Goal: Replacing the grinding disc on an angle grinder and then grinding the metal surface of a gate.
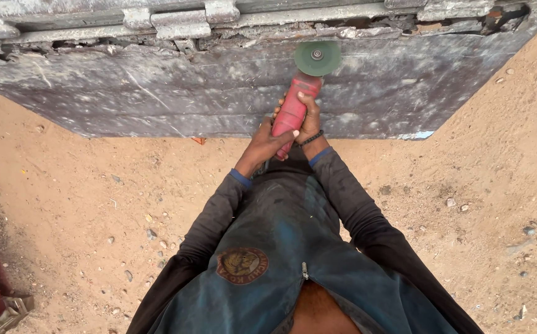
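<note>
Hands (290, 127) on red grinder (296, 105) — grey panel (157, 93)

You get even, bright daylight; sharp focus throughout; soft shadow below the metal panel (219, 93); its edges bow from wide-angle distortion.

A red grinder (293, 111) with a green disc (317, 58), a grey scratched metal panel (157, 93), orange-tan sand (64, 204), dark sleeves with blue cuffs (241, 178).

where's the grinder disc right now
In the head view, the green disc sits upper centre, at the tip of the red grinder held in both hands, against the grey metal panel near its top edge.
</note>
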